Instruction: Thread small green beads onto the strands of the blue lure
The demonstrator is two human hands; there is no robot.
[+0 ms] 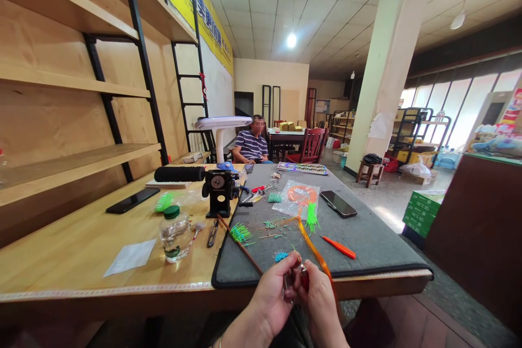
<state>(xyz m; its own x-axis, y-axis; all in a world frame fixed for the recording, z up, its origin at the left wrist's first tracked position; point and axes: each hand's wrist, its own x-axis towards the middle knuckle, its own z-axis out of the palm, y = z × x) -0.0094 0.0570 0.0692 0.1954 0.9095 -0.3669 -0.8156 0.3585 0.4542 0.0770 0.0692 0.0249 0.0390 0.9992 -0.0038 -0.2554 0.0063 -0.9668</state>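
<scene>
You are looking along a pale wooden counter topped by a grey padded mat with a black rim. On the mat's rough fabric lie a clear plastic bag of coiled orange cord, a tuft of bright green strands, a bristly green beaded bundle, scattered teal beads, a glossy smartphone and an orange-handled tool. On the bare wood to your left sit a black phone, a clear plastic bottle with a green cap, a sheet of white paper and a black clamp with a foam-covered handle. Farther off stand a white lamp and a person in a striped shirt, seated near the counter's far end, with wooden shelves along the wall on your left. Your left hand and right hand are close together just past the mat's near edge, both clenched in a pinch on a small red-and-silver piece, held in the air between them. An orange cord rises from that piece across the mat. The piece is too small to identify.
</scene>
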